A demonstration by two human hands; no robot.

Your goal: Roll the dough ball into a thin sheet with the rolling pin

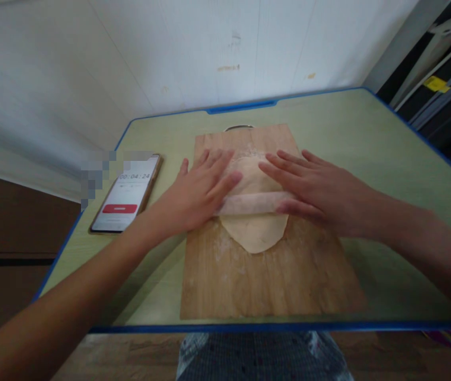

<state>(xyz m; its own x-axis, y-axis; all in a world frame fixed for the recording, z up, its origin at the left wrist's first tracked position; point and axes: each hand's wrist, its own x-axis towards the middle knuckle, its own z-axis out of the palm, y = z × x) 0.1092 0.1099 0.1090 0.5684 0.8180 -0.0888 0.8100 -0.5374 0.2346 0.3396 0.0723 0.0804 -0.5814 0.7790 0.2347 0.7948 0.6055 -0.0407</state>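
A pale rolling pin (pixel 251 203) lies crosswise over a flattened sheet of dough (pixel 255 233). My left hand (pixel 205 188) rests flat over the pin's left end, its fingers stretched forward and spread. Over the right end lies my right hand (pixel 303 185), palm down with the fingers apart. Both palms hide the ends of the pin. Beneath the dough is a wooden board (pixel 265 288), dusted with flour in places. The dough shows both in front of the pin and behind it.
A phone (pixel 124 193) showing a running timer lies left of the board on the pale green table (pixel 340 121), which has a blue rim. A white wall (pixel 194 53) stands behind the table. Dark shelving or folded items (pixel 448 90) stand at the right.
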